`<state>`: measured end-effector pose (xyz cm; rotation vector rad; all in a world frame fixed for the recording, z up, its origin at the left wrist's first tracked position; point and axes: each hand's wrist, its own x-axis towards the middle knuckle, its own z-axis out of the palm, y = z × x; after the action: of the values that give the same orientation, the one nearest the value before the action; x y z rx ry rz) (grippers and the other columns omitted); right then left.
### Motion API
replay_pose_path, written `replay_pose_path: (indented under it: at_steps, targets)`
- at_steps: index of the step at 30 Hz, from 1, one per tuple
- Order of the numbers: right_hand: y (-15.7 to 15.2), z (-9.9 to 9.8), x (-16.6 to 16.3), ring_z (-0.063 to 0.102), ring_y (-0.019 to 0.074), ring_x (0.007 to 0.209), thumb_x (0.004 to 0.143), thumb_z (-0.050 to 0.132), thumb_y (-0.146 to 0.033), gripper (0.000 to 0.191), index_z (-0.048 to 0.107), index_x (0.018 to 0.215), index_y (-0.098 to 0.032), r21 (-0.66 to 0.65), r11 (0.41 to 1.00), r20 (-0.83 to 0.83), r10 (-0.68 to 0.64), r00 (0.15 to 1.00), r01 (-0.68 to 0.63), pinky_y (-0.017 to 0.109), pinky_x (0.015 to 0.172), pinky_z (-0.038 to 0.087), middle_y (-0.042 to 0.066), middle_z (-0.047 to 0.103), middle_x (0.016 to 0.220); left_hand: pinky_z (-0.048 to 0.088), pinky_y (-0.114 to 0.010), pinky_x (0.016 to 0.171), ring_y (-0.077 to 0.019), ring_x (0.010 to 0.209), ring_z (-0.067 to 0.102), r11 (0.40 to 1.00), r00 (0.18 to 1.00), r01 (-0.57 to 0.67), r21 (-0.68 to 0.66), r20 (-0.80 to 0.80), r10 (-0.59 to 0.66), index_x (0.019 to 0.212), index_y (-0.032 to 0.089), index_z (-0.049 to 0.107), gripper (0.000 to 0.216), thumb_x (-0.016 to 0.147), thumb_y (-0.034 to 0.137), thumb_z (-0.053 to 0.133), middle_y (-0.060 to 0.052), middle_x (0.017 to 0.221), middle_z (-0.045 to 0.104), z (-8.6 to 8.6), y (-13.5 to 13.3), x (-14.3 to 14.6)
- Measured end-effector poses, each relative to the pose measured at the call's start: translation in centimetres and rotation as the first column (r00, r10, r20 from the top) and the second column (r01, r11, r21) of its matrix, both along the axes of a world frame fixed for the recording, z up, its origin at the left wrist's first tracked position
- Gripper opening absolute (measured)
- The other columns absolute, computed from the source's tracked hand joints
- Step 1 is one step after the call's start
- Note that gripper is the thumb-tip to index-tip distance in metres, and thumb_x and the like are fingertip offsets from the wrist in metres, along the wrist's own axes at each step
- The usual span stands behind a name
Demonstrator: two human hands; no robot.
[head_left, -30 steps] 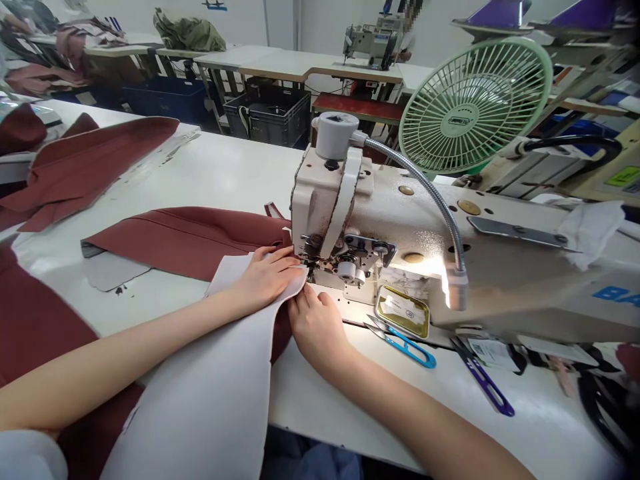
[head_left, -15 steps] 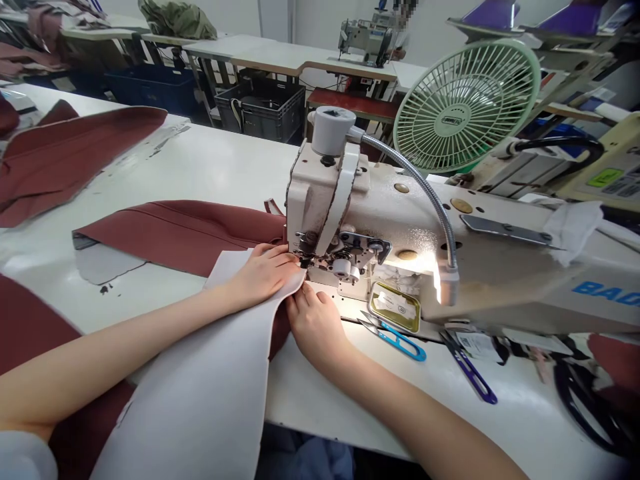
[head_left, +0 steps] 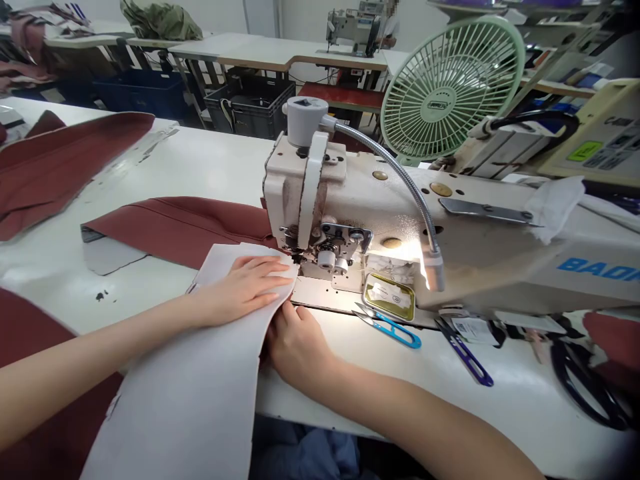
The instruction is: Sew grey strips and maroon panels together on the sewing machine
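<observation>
A fabric panel [head_left: 200,387], pale grey on the side facing up, runs from the table's front edge to the presser foot of the sewing machine [head_left: 295,257]. My left hand [head_left: 245,287] lies flat on it with fingers spread, their tips just short of the foot. Lower down the panel's right edge, my right hand [head_left: 303,347] has its thumb and fingers closed on that edge. Its fingertips are partly tucked under and hidden. Beyond the foot a maroon fabric piece [head_left: 200,223] lies on the table, its link to the grey panel hidden.
Blue thread snips [head_left: 395,330] lie right of my right hand, by a small tin [head_left: 389,297]. Purple snips [head_left: 467,353] and black-handled scissors [head_left: 583,390] are farther right. A lit lamp [head_left: 433,270] hangs over the machine bed. A green fan [head_left: 453,90] stands behind.
My right hand has slid toward me along the panel's edge, away from the foot. My left hand's fingers have flattened and spread. The view has shifted slightly.
</observation>
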<state>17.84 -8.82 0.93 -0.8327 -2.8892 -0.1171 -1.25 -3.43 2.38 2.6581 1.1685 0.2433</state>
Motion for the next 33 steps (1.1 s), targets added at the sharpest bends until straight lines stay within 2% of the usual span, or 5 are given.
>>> replay_pose_path:
  at_steps: [6, 12, 24, 28, 33]
  targets:
    - [-0.7, -0.3, 0.1, 0.056, 0.0260, 0.074, 0.082, 0.048, -0.003, 0.024, 0.069, 0.092, -0.008, 0.083, 0.995, -0.006, 0.049, 0.999, -0.048, 0.033, 0.051, 0.033, 0.015, 0.067, 0.081, 0.022, -0.043, 0.116, -0.0227, 0.142, 0.031, 0.999, 1.000, 0.015, -0.030, 0.004, -0.015, 0.141, 0.032, 0.046, 0.041, 0.101, 0.032, 0.038, 0.000, 0.153, 0.039, -1.6, -0.1, -0.3]
    - [0.0, -0.8, 0.4, 0.057, 0.0288, 0.082, 0.084, 0.045, -0.001, 0.029, 0.069, 0.101, -0.004, 0.151, 0.988, 0.002, 0.027, 1.000, -0.027, 0.036, 0.056, 0.038, 0.020, 0.069, 0.092, 0.025, -0.044, 0.113, -0.0233, 0.132, 0.039, 0.997, 1.000, 0.002, 0.082, -0.003, -0.002, 0.139, 0.029, 0.048, 0.041, 0.100, 0.028, 0.035, -0.005, 0.139, 0.051, -2.5, 1.5, 0.0]
    - [0.4, -0.9, 0.4, 0.057, 0.0305, 0.093, 0.089, 0.042, -0.003, 0.030, 0.066, 0.107, -0.001, 0.069, 0.994, 0.033, -0.089, 0.995, 0.087, 0.034, 0.056, 0.039, 0.028, 0.066, 0.109, 0.030, -0.043, 0.105, -0.0219, 0.108, 0.052, 0.988, 1.000, 0.014, 0.153, 0.012, -0.016, 0.120, 0.028, 0.064, 0.033, 0.100, 0.032, 0.038, -0.006, 0.106, 0.064, -2.9, 4.7, -0.2]
    - [0.4, -1.1, 0.4, 0.059, 0.0320, 0.096, 0.089, 0.043, -0.005, 0.030, 0.067, 0.105, -0.002, 0.087, 0.991, 0.023, -0.108, 0.994, 0.106, 0.033, 0.055, 0.039, 0.027, 0.067, 0.109, 0.032, -0.044, 0.103, -0.0230, 0.110, 0.052, 0.988, 0.994, -0.096, 0.124, 0.073, 0.087, 0.109, 0.029, 0.069, 0.031, 0.100, 0.036, 0.040, -0.005, 0.108, 0.064, -2.5, 3.4, 0.5]
    - [-0.3, -1.5, 0.2, 0.058, 0.0362, 0.108, 0.088, 0.049, -0.010, 0.033, 0.065, 0.115, 0.001, 0.058, 0.992, 0.026, -0.110, 0.994, 0.109, 0.038, 0.063, 0.044, 0.028, 0.066, 0.114, 0.037, -0.042, 0.109, -0.0220, 0.127, 0.045, 0.982, 0.977, -0.165, -0.097, 0.124, 0.176, 0.130, 0.027, 0.057, 0.037, 0.101, 0.032, 0.035, -0.005, 0.134, 0.055, -1.4, -0.4, 1.5]
